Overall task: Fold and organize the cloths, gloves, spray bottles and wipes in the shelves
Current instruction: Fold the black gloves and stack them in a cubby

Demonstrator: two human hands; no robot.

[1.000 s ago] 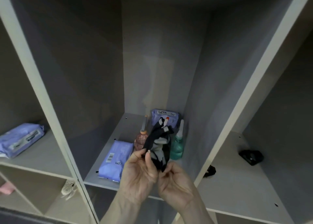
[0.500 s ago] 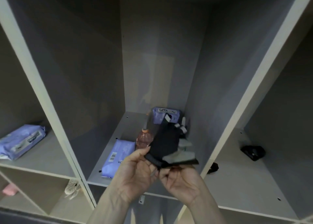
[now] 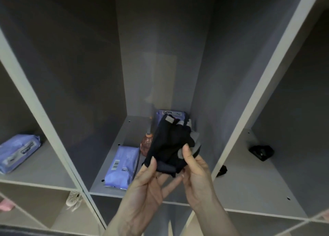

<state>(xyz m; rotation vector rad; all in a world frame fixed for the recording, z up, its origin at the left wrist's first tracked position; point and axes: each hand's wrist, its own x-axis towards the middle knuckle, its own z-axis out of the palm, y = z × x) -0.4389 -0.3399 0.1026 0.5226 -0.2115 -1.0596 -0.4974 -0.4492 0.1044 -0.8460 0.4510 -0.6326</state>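
I hold a black glove with grey patches (image 3: 170, 143) in front of the middle shelf compartment. My left hand (image 3: 147, 184) pinches its lower left edge with the thumb on top. My right hand (image 3: 195, 169) pinches its right side, thumb pressed on a grey patch. Behind the glove stand a pink spray bottle (image 3: 146, 143) and, at the back, an upright pack of wipes (image 3: 169, 113). A purple wipes pack (image 3: 122, 166) lies flat on the middle shelf (image 3: 124, 128). The teal bottle is hidden behind the glove.
Another wipes pack (image 3: 17, 152) lies on the left shelf. On the right shelf sit a black object (image 3: 261, 152) and a small black item (image 3: 222, 169) by the divider. A white cloth (image 3: 73, 200) and a pink cloth (image 3: 5, 205) lie in lower left compartments.
The glove went from hanging bunched to spread wider and flatter between my hands. My right thumb shifted up onto its grey patch, and the view moved closer to the shelf.
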